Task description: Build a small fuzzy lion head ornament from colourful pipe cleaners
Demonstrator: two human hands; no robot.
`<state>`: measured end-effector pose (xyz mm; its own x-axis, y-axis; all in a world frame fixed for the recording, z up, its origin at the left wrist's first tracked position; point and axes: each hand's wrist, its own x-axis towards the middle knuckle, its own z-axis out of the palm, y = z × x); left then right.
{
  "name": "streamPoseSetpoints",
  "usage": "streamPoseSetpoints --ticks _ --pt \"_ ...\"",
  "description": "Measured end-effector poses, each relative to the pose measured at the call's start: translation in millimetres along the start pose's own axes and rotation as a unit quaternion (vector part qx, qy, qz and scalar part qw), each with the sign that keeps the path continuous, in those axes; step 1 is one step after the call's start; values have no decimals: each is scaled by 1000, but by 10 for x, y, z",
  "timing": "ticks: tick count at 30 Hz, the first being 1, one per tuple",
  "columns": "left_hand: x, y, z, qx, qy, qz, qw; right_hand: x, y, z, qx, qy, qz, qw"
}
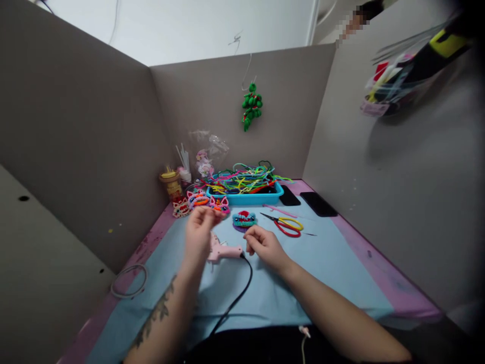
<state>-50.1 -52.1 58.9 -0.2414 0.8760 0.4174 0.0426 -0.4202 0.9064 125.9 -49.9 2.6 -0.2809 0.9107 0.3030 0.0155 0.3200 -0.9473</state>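
My left hand [200, 227] is raised over the table, thumb and fingertips pinched together. Whatever the pinch may hold is too small and blurred to make out. Beneath it lies a pink glue gun [225, 252] whose black cord runs toward me. My right hand [265, 246] is just right of the glue gun's handle, its fingers curled in and thumb close to the forefinger; anything between them is hidden. Beyond the right fingertips sits a teal and red fuzzy creature face [244, 219] with a purple base. Pink fuzzy faces with ears [220, 205] stand beyond my left hand.
A blue tray [246, 198] heaped with colourful pipe cleaners stands at the back, black phones [318, 203] to its right. Red-and-yellow-handled scissors [286, 225] and a pink tool [280, 210] lie at right. A coiled cable [129, 281] rests at left. Grey partitions [212, 96] enclose the table.
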Motion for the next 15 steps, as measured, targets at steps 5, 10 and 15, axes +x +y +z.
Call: streamPoseSetpoints --ticks 5,10,15 --pt "567 20 -910 447 -36 8 894 45 -4 -161 5 77 -18 997" --pt "728 -329 -1315 671 -128 -133 719 111 -6 -367 33 205 -32 978" --pt "789 -573 -1374 688 -149 -158 692 154 8 -491 46 290 -46 955"
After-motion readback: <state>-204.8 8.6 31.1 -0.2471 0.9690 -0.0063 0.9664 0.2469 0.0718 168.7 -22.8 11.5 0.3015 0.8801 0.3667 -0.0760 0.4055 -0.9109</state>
